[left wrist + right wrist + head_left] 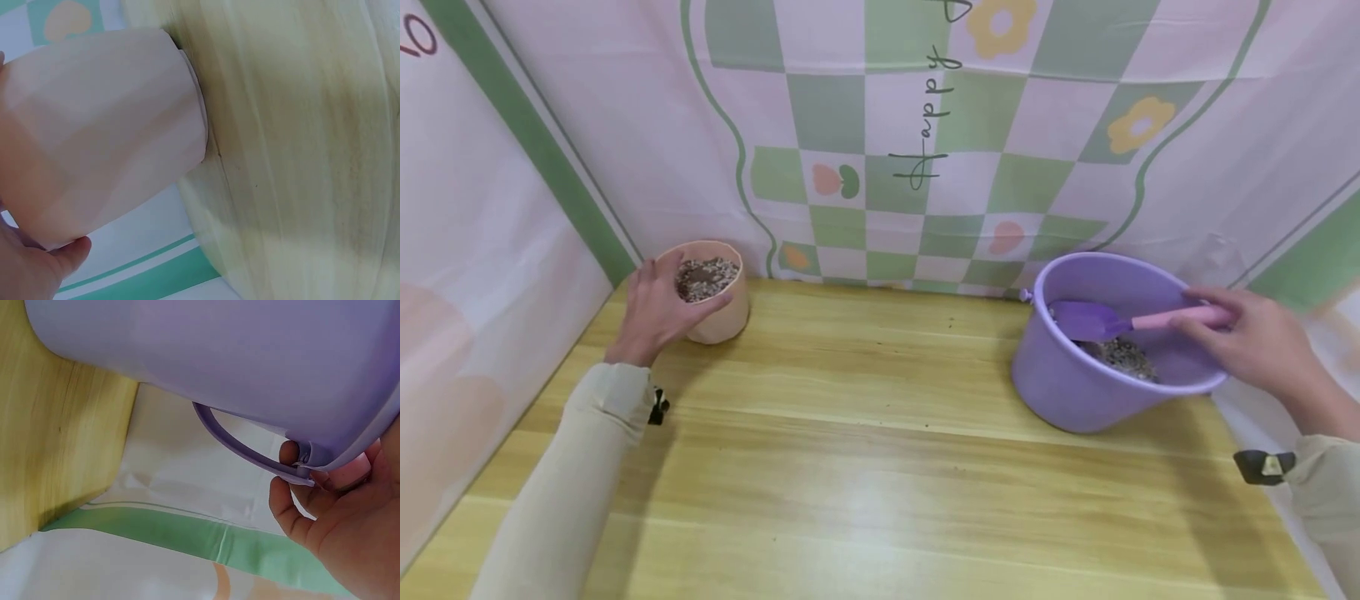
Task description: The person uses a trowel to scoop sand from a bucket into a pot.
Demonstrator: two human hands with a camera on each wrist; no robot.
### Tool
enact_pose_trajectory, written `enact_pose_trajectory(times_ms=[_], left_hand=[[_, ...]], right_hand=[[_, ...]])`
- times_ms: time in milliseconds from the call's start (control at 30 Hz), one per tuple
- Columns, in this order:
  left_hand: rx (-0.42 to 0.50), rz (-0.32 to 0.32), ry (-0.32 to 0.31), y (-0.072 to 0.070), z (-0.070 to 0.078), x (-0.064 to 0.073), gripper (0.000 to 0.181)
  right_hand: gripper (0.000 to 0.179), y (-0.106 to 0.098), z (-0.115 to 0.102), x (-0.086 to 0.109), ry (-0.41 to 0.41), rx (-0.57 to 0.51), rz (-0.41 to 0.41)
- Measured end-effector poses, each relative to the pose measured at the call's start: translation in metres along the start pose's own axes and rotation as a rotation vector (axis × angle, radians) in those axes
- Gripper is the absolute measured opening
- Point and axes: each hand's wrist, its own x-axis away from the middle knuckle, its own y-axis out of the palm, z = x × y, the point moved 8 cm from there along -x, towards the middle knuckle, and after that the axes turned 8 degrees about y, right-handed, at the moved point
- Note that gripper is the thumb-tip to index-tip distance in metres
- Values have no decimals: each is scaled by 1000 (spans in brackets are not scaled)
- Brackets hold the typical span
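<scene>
At the back left, my left hand (658,308) grips a pale pink flower pot (727,315) by its upper rim, thumb along the near side. Speckled potting soil (703,279) fills the pot close to the rim. In the left wrist view the pot (106,125) stands on the table, with the thumb (72,255) against its rim. On the right, my right hand (1262,337) holds the pink handle of a small shovel (1090,321) with a purple blade. The blade lies inside a purple bucket (1075,387), above more soil (1123,358).
The wooden table (850,458) carries a few scattered soil crumbs. A checkered cloth (895,200) hangs behind it, with white and green side panels. The bucket's purple handle (240,447) hangs down on its outer side, beside the right fingers.
</scene>
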Motion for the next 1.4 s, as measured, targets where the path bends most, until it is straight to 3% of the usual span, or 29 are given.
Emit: enact_pose_trajectory(times_ms=[467,700,933,1400], left_hand=[[44,55,33,5,7,3,98],[59,39,45,10,11,3,100],[64,18,99,16,21,3,101],[86,-8,185,26,35,3,98]], right_hand=[[54,2,1,0,-6,8,0],[52,0,2,3,-7,-16,27],[49,-1,-1,4,-17,-25,29],[54,3,-9,2,-15,69,-8]])
